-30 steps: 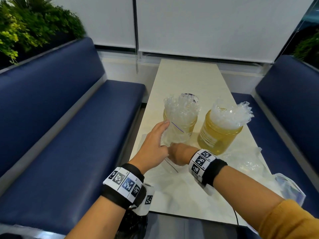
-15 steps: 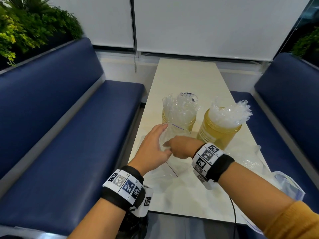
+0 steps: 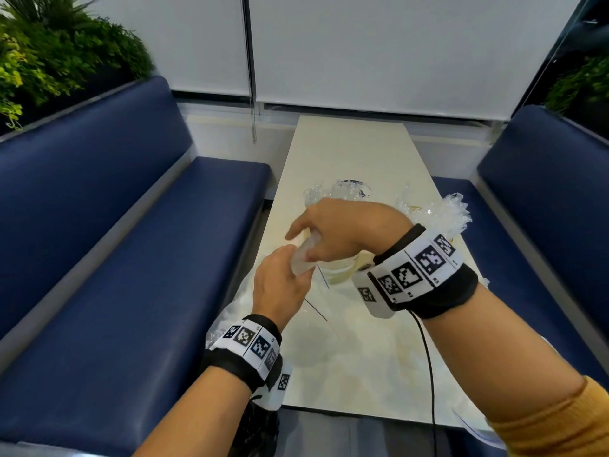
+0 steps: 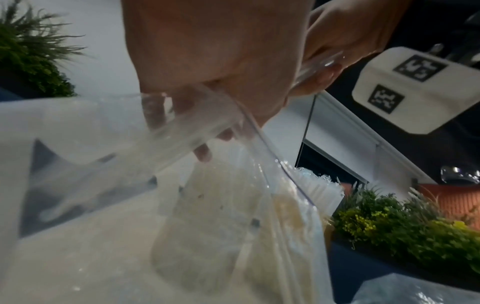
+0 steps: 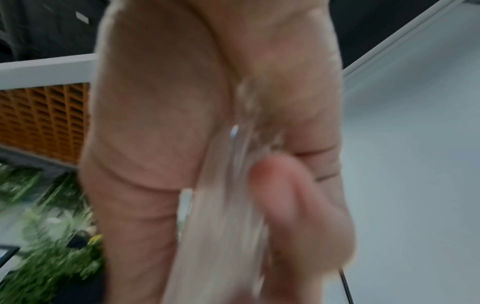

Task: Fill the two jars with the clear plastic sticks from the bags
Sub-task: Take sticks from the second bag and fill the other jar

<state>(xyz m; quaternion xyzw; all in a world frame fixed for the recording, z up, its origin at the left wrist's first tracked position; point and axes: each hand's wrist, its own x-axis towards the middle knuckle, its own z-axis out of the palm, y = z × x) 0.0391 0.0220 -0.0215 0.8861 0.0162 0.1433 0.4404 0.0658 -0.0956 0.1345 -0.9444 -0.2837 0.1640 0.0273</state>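
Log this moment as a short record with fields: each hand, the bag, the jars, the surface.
left hand: holds the bag
right hand: grip on a bundle of clear sticks drawn from the bag
bag: clear plastic, raised off the table
jars: two, both stuffed with clear sticks, largely hidden behind the hands
table: pale top, more clear bags lying on it

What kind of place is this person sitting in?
Probably a cafe or canteen booth: two padded blue benches face each other across a long narrow table, with leafy plants behind the seat backs and a blind-covered window at the end.
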